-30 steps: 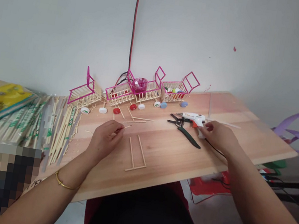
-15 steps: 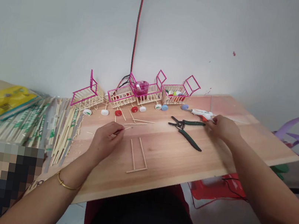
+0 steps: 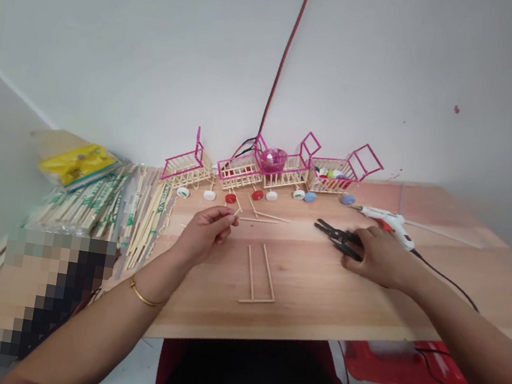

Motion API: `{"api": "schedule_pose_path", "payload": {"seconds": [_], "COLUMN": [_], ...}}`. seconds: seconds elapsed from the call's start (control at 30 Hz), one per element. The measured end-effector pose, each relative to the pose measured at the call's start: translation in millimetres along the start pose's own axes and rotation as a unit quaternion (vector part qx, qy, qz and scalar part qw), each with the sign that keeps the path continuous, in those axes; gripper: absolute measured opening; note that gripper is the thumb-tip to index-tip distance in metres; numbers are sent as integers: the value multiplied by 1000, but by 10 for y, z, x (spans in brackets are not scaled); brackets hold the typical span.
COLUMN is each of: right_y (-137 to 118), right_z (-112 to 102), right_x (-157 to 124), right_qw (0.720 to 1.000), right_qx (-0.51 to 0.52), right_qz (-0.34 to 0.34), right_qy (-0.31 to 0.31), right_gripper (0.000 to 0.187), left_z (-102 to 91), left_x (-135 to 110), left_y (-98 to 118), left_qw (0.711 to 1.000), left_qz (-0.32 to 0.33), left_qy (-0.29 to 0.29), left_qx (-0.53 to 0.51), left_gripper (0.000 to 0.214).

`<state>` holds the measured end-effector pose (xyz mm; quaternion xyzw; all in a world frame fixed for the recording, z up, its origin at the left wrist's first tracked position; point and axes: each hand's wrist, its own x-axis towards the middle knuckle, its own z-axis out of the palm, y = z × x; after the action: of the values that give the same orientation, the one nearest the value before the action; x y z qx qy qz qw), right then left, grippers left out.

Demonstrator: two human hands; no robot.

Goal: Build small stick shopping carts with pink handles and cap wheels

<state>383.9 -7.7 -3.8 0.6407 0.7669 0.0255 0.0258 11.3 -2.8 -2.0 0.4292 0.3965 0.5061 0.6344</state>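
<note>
My left hand point(image 3: 206, 231) pinches a short wooden stick point(image 3: 236, 212) just above the wooden table point(image 3: 318, 291). Beside it lies a U-shaped frame of glued sticks point(image 3: 260, 277). My right hand point(image 3: 378, 256) rests on the dark-handled pliers point(image 3: 333, 234), fingers curled over the handles. A white glue gun point(image 3: 389, 221) lies just behind that hand, its black cord point(image 3: 449, 280) trailing right.
Pink-and-wood stick carts point(image 3: 240, 170) stand along the wall with bottle caps point(image 3: 230, 198) in front. Packets of wooden sticks point(image 3: 91, 202) and a yellow bag point(image 3: 78, 160) lie at the left. A red and black cable point(image 3: 286, 55) hangs down the wall.
My right hand set the glue gun down farther back and came onto the pliers. The view swung left. My left hand kept the stick.
</note>
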Motion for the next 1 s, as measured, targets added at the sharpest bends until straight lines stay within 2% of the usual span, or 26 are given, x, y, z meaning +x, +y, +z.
{"api": "schedule_pose_path", "payload": {"seconds": [0.07,0.17,0.27,0.37,0.43,0.53,0.63,1.0], "right_y": [-136,-460,-880,-1246,-1394,-1473,-1475,-1522], "right_z": [-72,-208,-344,-415,-401,-315,-231,-152], "right_x": [-16,11,113,240,304,349,356,334], "right_qw": [999,982,941,913,898,891,897,920], "right_qx": [39,182,311,372,395,401,378,301], "right_qz": [4,-6,-93,-162,-190,-213,-227,-235], "right_qy": [19,50,93,51,32,21,37,92], "right_gripper": [46,44,51,57,58,59,61,58], "left_z": [12,37,61,66,67,77,100,79], "left_x": [-12,-28,-34,-31,-27,-21,-20,7], "left_y": [11,8,-11,-26,-35,-59,-96,-176], "left_qw": [999,998,997,997,997,994,992,997], "left_qz": [-21,-47,-49,-38,-30,-29,-40,-42], "left_qy": [-7,-19,-27,-33,-38,-50,-65,-69], "left_qx": [-28,-46,-56,-59,-66,-87,-100,0], "left_gripper": [25,27,27,26,25,25,25,24]}}
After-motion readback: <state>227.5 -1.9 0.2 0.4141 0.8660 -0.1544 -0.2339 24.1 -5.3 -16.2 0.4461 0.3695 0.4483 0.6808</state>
